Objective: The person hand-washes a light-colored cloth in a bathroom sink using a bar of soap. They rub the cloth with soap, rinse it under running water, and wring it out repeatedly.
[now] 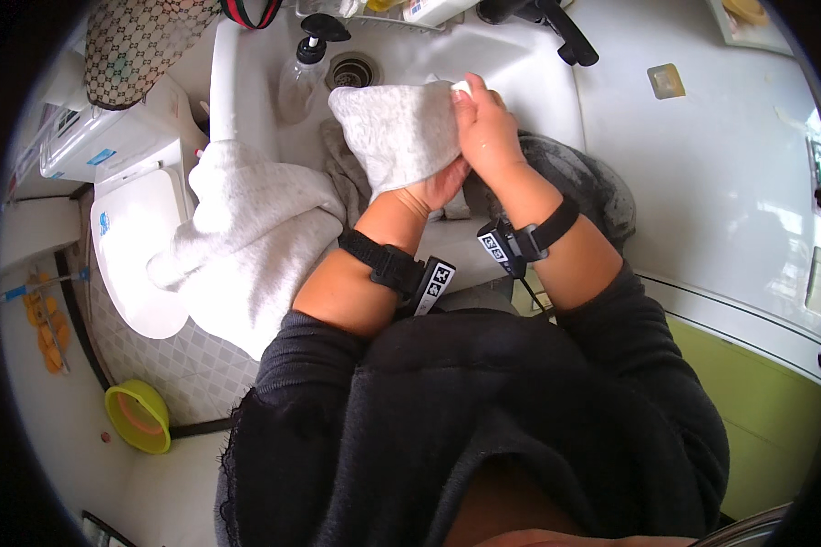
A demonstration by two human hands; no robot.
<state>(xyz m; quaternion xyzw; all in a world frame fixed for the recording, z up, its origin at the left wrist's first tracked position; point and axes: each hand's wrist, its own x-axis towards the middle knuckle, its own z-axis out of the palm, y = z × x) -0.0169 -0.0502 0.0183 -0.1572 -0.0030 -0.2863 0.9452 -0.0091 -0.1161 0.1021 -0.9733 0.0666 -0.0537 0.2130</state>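
Observation:
A light grey cloth garment point(404, 133) is draped over my left hand point(448, 184), whose fingers are mostly hidden beneath the fabric. My right hand point(489, 130) is closed around a small white object point(462, 87), perhaps a bar of soap, against the garment's right edge. More of the light grey fabric point(260, 212) hangs over the left rim of the white sink point(222, 89). Dark grey wet cloth point(581, 178) lies over the sink's right side, beside my right forearm. A clear pump bottle point(301, 85) with a black top stands in the basin near the drain point(352, 72).
A black faucet point(561, 34) and a wire rack point(383, 20) with bottles are at the sink's back. The toilet point(140, 253) stands at the left, a patterned bag point(144, 51) hangs above it, and a green basin point(137, 417) sits lower left.

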